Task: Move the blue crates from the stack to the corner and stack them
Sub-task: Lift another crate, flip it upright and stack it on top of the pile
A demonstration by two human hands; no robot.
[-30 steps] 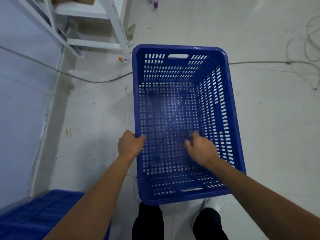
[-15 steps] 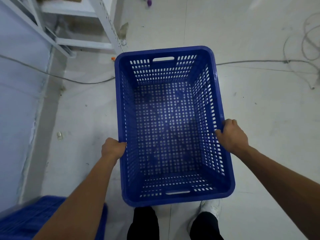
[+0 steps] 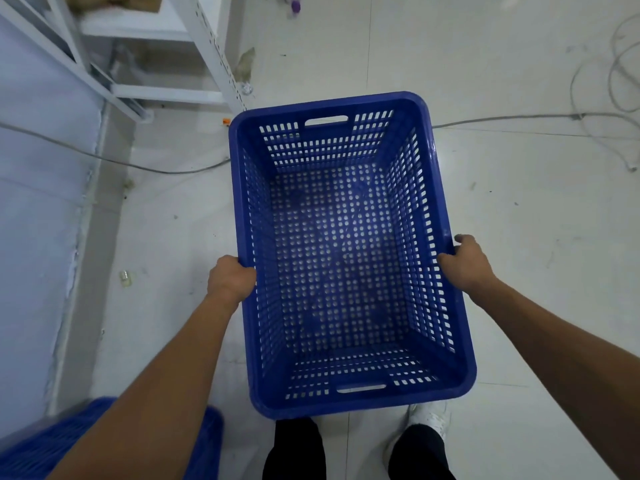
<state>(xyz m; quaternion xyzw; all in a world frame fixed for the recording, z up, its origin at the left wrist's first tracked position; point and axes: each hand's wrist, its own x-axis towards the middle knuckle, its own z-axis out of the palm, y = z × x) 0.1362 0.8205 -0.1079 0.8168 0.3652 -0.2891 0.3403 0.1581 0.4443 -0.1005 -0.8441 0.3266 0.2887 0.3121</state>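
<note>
An empty blue perforated crate (image 3: 341,237) hangs upright in front of me above the pale floor, its open top facing the camera. My left hand (image 3: 230,278) grips the crate's left long rim. On the opposite long rim my right hand (image 3: 465,262) is clamped, fingers curled over the edge. More blue crate plastic (image 3: 34,448) shows at the bottom left corner, partly hidden behind my left forearm.
A white metal shelf frame (image 3: 211,53) stands at the upper left beside a pale blue wall (image 3: 31,202). A grey cable (image 3: 138,164) crosses the floor behind the crate, with coiled cable (image 3: 620,84) at the right. My feet (image 3: 429,419) are below the crate.
My right hand moved from inside the crate out to its right rim and took hold. The crate has levelled and stays centred in front of me; the view has shifted slightly.
</note>
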